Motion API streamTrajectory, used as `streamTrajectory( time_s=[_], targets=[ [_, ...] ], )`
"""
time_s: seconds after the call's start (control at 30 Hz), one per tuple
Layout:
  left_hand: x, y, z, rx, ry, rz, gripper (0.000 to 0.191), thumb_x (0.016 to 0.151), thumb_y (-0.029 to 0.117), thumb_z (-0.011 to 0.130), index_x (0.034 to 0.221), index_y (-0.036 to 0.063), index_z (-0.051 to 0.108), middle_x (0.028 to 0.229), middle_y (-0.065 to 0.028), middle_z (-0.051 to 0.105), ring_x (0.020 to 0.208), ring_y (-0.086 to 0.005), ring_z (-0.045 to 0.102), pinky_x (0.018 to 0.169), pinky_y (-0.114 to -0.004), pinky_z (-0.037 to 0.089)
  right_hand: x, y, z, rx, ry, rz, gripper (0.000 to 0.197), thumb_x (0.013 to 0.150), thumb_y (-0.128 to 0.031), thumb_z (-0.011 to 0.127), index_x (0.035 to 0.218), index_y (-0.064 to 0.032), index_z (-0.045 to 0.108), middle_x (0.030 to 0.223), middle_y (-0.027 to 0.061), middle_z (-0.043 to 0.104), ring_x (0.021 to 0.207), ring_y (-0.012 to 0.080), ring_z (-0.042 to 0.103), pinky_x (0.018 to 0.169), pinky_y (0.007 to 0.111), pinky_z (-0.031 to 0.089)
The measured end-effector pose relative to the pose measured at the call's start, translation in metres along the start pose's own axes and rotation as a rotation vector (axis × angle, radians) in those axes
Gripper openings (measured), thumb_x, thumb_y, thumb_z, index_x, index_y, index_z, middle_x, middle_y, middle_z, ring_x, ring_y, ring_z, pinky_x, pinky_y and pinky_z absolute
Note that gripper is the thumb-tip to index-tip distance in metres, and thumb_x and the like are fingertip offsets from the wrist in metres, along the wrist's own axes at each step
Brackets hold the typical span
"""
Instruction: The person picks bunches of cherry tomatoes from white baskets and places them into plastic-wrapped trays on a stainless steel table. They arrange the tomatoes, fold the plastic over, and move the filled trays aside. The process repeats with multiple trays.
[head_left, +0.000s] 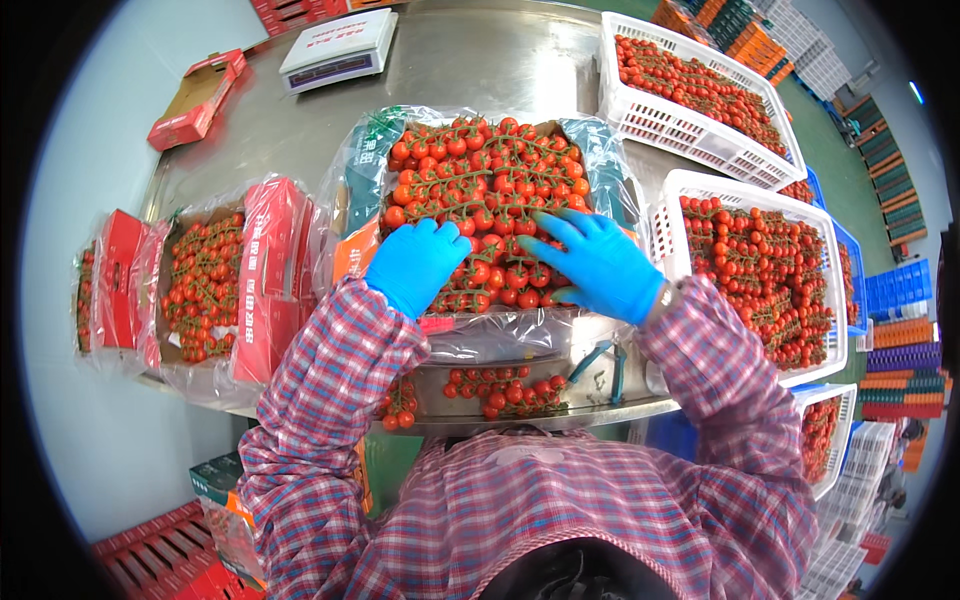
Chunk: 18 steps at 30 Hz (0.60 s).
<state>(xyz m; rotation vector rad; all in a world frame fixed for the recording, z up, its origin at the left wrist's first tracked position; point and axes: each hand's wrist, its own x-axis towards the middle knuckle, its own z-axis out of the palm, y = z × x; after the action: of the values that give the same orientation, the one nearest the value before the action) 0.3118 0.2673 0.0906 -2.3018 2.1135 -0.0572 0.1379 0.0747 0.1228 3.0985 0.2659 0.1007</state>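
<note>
A cardboard box with a clear plastic liner (360, 176) stands before me, filled with rows of cherry tomatoes on the vine (487, 180). My left hand (418, 262), in a blue glove, rests on the tomatoes at the box's front left, its fingertips curled and partly hidden. My right hand (596, 262), also gloved in blue with green-stained fingertips, lies over the right side with its fingers spread on the tomatoes. Blue-handled snips (618, 373) lie near the table's front edge, beside loose vine tomatoes (514, 394).
White plastic crates (679, 259) of vine tomatoes stand at the right. Lined red boxes (274, 277) with tomatoes are at the left. A white scale (341, 46) and a red carton (199, 97) sit toward the back of the metal table (450, 60).
</note>
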Motion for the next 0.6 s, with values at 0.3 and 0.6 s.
streamTrajectory(
  time_s=[0.3,0.6],
  targets=[
    [0.024,0.019,0.028,-0.19,0.079,-0.148,0.06,0.089,0.043,0.048,0.142,0.0211,0.03,0.149,-0.0066,0.021,0.135,-0.034,0.022,0.107,-0.057,0.018,-0.016,0.005,0.052,-0.106,-0.042,0.155,0.056,0.083,-0.029,0.057,0.128,0.0013,0.044,0.092,0.0119,0.051,0.082,0.0261,0.053,0.068,0.036,0.046],
    [0.022,0.009,0.023,-0.446,-0.005,-0.144,0.057,0.094,0.043,0.038,0.144,0.02,0.025,0.151,-0.0075,0.016,0.138,-0.0352,0.014,0.109,-0.056,0.01,-0.009,-0.029,0.035,-0.093,0.3,0.099,0.03,0.076,-0.018,0.058,0.104,-0.0072,0.053,0.083,0.0074,0.051,0.076,0.0226,0.054,0.062,0.036,0.042]
  ],
)
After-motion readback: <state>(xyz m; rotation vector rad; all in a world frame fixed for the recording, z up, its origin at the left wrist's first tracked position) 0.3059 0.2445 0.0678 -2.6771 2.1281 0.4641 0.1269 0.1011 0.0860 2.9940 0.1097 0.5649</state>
